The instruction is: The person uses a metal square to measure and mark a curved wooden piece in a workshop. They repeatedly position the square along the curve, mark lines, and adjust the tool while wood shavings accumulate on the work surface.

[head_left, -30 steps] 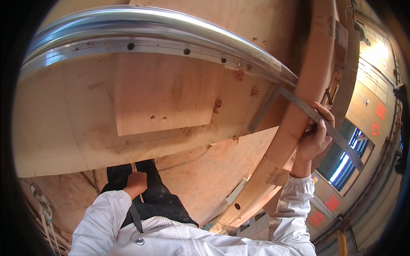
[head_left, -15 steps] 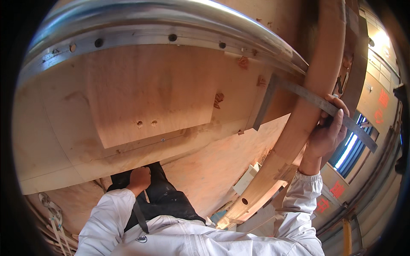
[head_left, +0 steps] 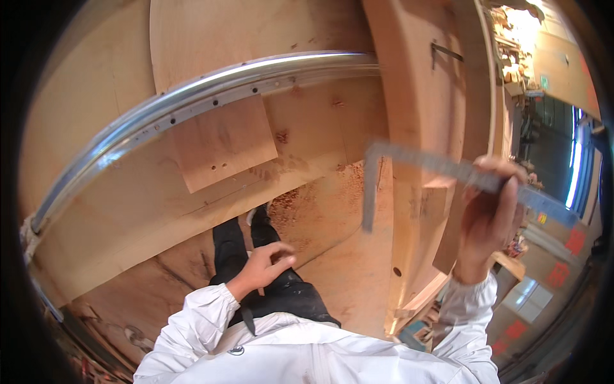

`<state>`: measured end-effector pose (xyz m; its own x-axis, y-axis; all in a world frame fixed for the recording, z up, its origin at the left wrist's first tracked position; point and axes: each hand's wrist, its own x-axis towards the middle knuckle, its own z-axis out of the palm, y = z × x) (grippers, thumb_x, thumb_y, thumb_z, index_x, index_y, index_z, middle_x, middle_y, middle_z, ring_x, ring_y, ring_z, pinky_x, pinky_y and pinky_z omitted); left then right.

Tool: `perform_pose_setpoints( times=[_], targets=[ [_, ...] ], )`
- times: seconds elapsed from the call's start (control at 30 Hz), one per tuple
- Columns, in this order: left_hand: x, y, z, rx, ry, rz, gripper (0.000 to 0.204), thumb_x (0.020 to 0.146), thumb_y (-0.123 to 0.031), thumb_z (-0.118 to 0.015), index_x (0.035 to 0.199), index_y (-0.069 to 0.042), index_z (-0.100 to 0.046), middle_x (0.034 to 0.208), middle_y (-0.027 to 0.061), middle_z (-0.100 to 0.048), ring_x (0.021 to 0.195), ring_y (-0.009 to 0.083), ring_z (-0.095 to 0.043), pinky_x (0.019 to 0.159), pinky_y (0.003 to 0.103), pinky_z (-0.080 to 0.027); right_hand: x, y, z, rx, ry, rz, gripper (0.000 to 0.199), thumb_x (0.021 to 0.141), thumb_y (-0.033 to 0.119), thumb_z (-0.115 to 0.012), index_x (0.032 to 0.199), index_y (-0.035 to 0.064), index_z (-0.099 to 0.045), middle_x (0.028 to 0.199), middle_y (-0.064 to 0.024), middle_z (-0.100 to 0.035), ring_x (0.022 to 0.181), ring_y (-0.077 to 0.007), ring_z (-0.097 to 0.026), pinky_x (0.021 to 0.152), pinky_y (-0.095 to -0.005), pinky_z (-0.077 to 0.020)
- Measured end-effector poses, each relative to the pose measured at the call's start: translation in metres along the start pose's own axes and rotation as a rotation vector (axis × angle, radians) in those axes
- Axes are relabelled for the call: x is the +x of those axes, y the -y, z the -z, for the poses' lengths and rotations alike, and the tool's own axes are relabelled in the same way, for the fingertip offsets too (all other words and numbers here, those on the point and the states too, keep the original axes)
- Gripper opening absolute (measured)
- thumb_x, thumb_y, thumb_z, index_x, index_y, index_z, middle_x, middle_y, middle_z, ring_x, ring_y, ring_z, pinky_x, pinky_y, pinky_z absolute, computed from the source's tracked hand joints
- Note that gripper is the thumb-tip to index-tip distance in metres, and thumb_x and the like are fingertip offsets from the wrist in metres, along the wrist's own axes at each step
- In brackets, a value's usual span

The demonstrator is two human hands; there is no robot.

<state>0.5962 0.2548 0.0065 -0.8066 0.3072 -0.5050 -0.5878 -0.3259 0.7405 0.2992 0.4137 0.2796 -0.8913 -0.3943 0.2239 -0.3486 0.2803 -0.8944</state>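
My right hand (head_left: 489, 214), raised on the right, is closed around the long leg of an L-shaped metal carpenter's square (head_left: 422, 160). The square's short leg hangs down, and motion slightly blurs the tool. It appears in front of an upright wooden beam (head_left: 409, 211); whether they touch, I cannot tell. My left hand (head_left: 262, 267) is in front of my dark trousers, its fingers curled and a gap showing between thumb and forefinger. A thin tan piece shows just below its palm, but what the fingers hold is mostly hidden.
A shiny metal rail (head_left: 211, 86) with bolt holes curves across a large wooden panel (head_left: 128, 217). Below the rail is a rectangular plywood piece (head_left: 224, 144). Wood shavings (head_left: 288, 208) lie on the floor beside my feet. Shelving and clutter (head_left: 511, 64) stand at the far right.
The view has shifted, showing more floor and my feet. My right hand still grips the square, which now appears farther from the rail. My left hand has moved right and its fist has loosened.
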Motion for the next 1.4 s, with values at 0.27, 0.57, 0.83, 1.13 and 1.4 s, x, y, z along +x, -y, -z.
perform_pose_setpoints(
  times=[0.27, 0.57, 0.83, 1.13, 1.4],
  targets=[
    [-0.051, -0.129, 0.002, -0.450, 0.201, -0.082, 0.043, 0.110, -0.036, -0.057, 0.120, 0.004, -0.068, 0.100, 0.0132, -0.075, 0.091, 0.0198, -0.071, 0.083, 0.034, -0.057, -0.199, 0.065, -0.047, 0.482, -0.326, -0.710, 0.027, 0.112, 0.018, -0.046, 0.119, -0.0037, -0.060, 0.118, -0.0257, -0.070, 0.084, -0.0196, -0.070, 0.077, -0.0328, -0.0629],
    [-0.135, -0.152, 0.067, 0.178, -0.386, 0.188, 0.030, 0.106, -0.022, -0.060, 0.090, 0.001, -0.070, 0.063, 0.0037, -0.066, 0.051, 0.0084, -0.058, 0.048, 0.024, -0.045, -0.332, 0.026, -0.122, 0.305, 0.338, -1.086, 0.037, 0.100, 0.010, -0.067, 0.134, -0.0032, -0.060, 0.112, -0.0134, -0.076, 0.092, -0.0193, -0.072, 0.083, -0.0326, -0.0604],
    [-0.060, -0.124, -0.006, 0.060, -0.284, 0.270, 0.027, 0.105, -0.017, -0.056, 0.096, 0.006, -0.068, 0.072, 0.0093, -0.071, 0.054, 0.0145, -0.065, 0.050, 0.027, -0.050, -0.320, -0.073, -0.130, -0.491, 0.092, -0.147, 0.048, 0.082, 0.007, -0.078, 0.129, 0.0058, -0.066, 0.115, -0.0148, -0.070, 0.105, -0.0363, -0.066, 0.091, -0.0473, -0.0539],
    [0.001, -0.066, -0.003, -0.139, -0.178, 0.040, 0.038, 0.103, -0.020, -0.066, 0.122, 0.013, -0.064, 0.106, 0.0222, -0.075, 0.091, 0.0261, -0.075, 0.080, 0.036, -0.062, -0.380, -0.232, -0.170, -0.160, -0.157, -0.460, 0.019, 0.099, 0.005, -0.065, 0.118, 0.0028, -0.069, 0.092, -0.0117, -0.068, 0.084, -0.0266, -0.065, 0.076, -0.0349, -0.0525],
    [-0.033, -0.137, 0.078, 1.363, -0.245, -0.936, 0.026, 0.088, -0.008, -0.076, 0.112, 0.001, -0.072, 0.104, 0.0143, -0.074, 0.086, 0.0309, -0.070, 0.077, 0.040, -0.057, -0.287, -0.320, -0.178, 0.187, -0.513, -0.466, 0.026, 0.112, 0.020, -0.054, 0.122, -0.0004, -0.066, 0.093, -0.0045, -0.072, 0.078, -0.0112, -0.064, 0.071, -0.0290, -0.0542]
  ],
)
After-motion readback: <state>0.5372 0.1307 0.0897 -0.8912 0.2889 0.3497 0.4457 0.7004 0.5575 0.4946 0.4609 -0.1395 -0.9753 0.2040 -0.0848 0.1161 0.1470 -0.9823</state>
